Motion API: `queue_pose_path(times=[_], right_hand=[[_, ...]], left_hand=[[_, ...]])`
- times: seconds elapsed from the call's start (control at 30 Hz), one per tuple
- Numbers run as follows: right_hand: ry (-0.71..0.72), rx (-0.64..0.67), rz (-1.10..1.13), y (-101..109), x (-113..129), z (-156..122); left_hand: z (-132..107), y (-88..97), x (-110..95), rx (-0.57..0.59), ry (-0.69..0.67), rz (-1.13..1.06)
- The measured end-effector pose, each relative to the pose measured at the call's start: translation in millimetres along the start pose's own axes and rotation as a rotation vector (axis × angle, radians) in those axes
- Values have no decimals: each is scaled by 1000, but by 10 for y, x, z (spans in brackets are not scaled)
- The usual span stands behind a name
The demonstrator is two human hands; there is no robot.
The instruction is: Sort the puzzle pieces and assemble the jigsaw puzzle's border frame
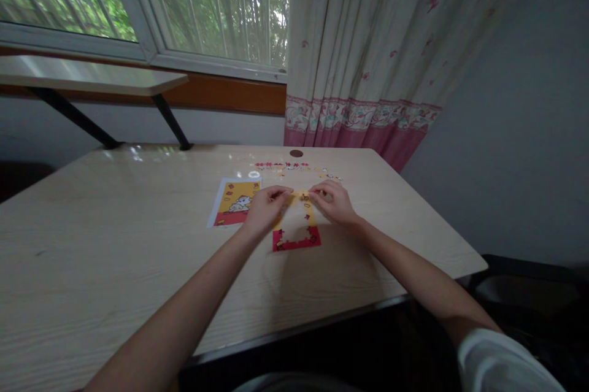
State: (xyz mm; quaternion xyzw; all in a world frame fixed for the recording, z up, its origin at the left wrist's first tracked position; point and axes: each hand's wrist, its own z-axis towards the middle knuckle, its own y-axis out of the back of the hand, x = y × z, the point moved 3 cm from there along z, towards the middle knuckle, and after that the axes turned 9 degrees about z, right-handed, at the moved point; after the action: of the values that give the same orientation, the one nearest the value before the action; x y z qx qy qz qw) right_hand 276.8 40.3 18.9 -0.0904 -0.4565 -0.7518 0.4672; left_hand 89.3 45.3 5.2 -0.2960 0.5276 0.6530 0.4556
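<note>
A jigsaw frame [297, 235] with a yellow and red border lies on the light wooden table [115, 245]; its middle is bare. My left hand [267, 205] and my right hand [334, 200] both rest on the frame's top edge, fingers curled and pinched around small yellow pieces there. Left of the frame lies a printed picture card [234, 202] showing a white cartoon animal on yellow and red. Several loose puzzle pieces [294, 167] are spread in a row beyond the hands.
A round cable hole [296, 153] sits near the table's far edge. A shelf on black brackets [92, 76] hangs under the window at the left. A patterned curtain [368, 48] hangs behind the table's right corner. The table's front edge [322, 318] runs close to my body.
</note>
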Motion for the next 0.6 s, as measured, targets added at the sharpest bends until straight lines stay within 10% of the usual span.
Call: queue_pose_path(times=[0.27, 0.6], right_hand=[[-121, 196, 10, -192, -239, 14], [-122, 214, -61, -222, -246, 15]], left_hand=[[-66, 33, -26, 116, -348, 803], [-128, -63, -84, 238, -428, 988]])
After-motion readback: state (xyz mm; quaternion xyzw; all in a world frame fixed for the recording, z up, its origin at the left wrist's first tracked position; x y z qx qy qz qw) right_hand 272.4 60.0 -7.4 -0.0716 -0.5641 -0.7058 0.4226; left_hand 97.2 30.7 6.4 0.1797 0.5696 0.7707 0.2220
